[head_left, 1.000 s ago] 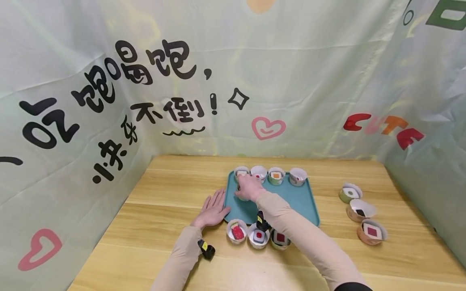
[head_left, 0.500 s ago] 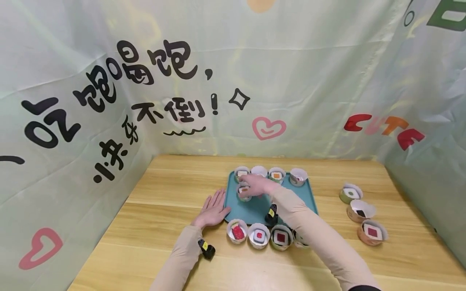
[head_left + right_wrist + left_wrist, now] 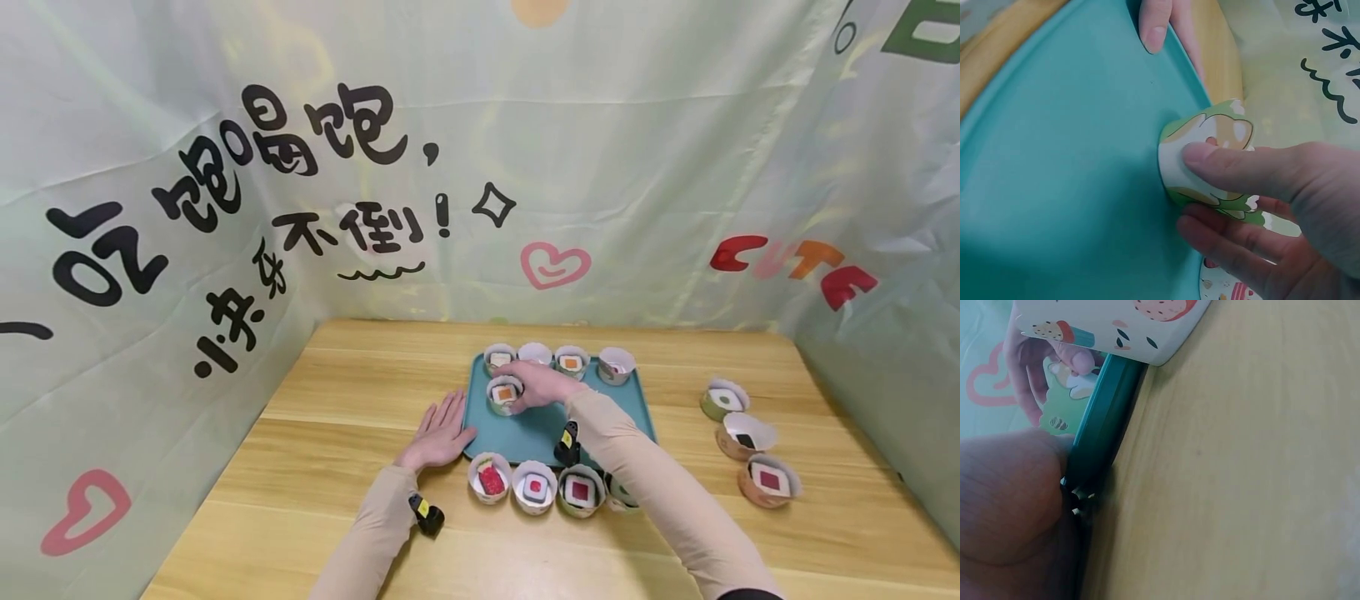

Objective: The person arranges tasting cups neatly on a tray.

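My right hand [image 3: 543, 385] holds a green paper baking cup [image 3: 1175, 170] with a dog print by its side, thumb on one face and fingers on the other. Inside the cup lies a white sushi-like piece with an orange centre. The cup is at the left of the blue-green tray [image 3: 517, 437], just in front of the back row. Flat on the table, my left hand [image 3: 437, 433] has its fingers spread and its thumb at the tray's left edge. In the left wrist view that edge [image 3: 1100, 425] runs beside the hand.
Along the tray's back stand several cups, among them one with an orange-centred piece [image 3: 572, 363]. Another row, including a cup with a red piece [image 3: 491, 478], lines its front edge. Three cups stand at right, the nearest holding a dark-red-centred piece [image 3: 769, 478]. Printed cloth [image 3: 645, 167] encloses the table.
My right hand has shifted right, uncovering the cup it holds and its orange-centred piece. The cup has moved slightly right and back. My left hand has stayed in place.
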A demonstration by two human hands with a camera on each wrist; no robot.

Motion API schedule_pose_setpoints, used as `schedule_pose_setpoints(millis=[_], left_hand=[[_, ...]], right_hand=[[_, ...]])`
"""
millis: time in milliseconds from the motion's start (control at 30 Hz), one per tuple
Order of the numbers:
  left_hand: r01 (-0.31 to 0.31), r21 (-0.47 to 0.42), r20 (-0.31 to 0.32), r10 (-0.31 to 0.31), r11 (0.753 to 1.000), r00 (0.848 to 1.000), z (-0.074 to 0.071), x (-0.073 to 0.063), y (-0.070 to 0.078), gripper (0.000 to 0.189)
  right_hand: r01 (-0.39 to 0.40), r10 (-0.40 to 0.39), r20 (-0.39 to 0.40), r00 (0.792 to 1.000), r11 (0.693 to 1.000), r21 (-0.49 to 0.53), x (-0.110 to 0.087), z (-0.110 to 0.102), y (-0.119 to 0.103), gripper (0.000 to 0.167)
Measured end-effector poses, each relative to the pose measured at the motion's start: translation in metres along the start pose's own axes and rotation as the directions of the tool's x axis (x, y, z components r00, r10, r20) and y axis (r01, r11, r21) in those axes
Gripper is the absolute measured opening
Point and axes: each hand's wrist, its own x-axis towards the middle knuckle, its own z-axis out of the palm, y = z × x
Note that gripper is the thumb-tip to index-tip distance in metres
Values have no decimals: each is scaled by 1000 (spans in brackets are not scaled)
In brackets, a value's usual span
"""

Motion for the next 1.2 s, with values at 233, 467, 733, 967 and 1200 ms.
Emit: schedule_pose_setpoints(millis=[233, 467, 733, 967, 1200], left_hand=[[6, 9, 13, -6, 1000, 1000, -1, 0, 0, 71], [8, -1, 8, -8, 1000, 1000, -1, -1, 1, 71], [1, -11, -11, -1, 1000, 1000, 1, -1, 0, 71], [4, -4, -14, -4, 1000, 1000, 0, -2, 2, 70], [13, 4, 0, -13, 1000, 1000, -1, -1, 3, 70]], right_hand=[[16, -17, -73, 997, 1000, -15, 3, 4, 0, 66], [-13, 11, -107, 994, 1000, -12, 6, 7, -3, 63], [-64, 60, -146, 987, 998, -18, 8, 10, -5, 61], [-91, 86, -160, 983, 996, -26, 8, 12, -7, 64], [-100, 94, -166, 982, 994, -31, 8, 13, -8, 64]])
